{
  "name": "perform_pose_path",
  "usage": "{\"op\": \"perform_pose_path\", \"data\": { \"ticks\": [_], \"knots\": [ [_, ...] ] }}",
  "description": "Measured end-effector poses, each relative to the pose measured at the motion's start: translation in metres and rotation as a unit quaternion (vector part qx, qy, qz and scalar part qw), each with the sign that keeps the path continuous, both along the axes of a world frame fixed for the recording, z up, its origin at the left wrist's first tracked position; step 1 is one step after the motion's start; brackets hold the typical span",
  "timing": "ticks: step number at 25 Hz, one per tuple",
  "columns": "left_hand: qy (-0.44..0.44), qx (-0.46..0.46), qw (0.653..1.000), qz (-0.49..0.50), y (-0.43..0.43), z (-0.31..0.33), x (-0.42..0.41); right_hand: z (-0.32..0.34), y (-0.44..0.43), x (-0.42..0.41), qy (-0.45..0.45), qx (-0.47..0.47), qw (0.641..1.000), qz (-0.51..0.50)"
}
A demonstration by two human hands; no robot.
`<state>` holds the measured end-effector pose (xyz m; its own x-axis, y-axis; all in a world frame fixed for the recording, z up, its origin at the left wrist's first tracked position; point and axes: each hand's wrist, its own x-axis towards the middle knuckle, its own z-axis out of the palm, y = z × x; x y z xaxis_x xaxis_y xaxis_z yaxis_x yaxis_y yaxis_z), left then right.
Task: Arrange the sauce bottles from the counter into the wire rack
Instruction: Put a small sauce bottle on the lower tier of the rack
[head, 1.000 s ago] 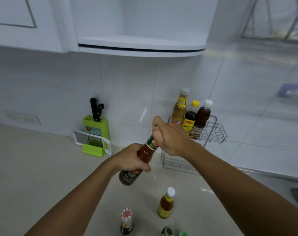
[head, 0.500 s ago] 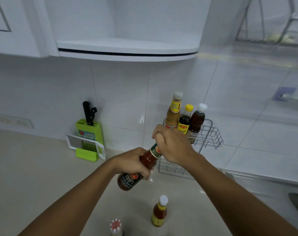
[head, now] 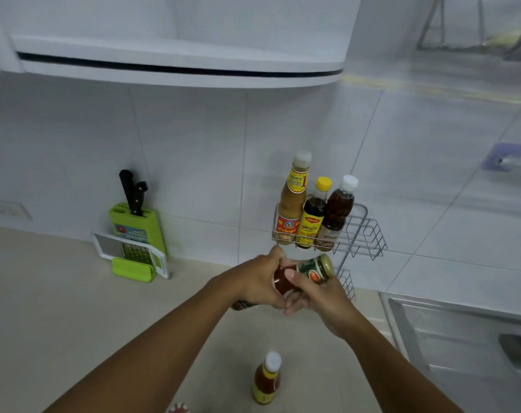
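Both hands grip red sauce bottle (head: 302,275), tilted, just below wire rack (head: 363,234): left hand (head: 257,286) wrapped round body, right hand (head: 318,293) at neck. Three bottles (head: 312,210) upright in rack; small bottle (head: 266,378) on counter (head: 59,308).

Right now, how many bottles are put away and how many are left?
Three bottles already stand in the wire rack. The left hand and right hand both hold a red sauce bottle, tilted just below the rack. One small bottle waits on the counter, and a cap at the bottom edge suggests another.
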<state>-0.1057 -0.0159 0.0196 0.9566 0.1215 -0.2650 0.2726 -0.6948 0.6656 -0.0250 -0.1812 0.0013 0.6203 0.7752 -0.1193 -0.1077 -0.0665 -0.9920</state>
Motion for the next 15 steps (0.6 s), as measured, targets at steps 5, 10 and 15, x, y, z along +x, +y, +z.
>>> {"op": "perform_pose_path", "data": {
  "ticks": [5, 10, 15],
  "knots": [
    [0.088, 0.017, 0.994, 0.064, 0.028, -0.057, 0.037, -0.051, 0.003, 0.036, -0.109, -0.046, 0.978, -0.171],
    [0.154, -0.074, 0.974, 0.150, 0.057, -0.119, 0.056, -0.097, 0.017, 0.068, -0.206, -0.087, 0.953, -0.205],
    [0.155, -0.125, 0.962, 0.189, 0.052, -0.154, 0.081, -0.106, 0.046, 0.090, -0.241, -0.116, 0.952, -0.151]
  ]
}}
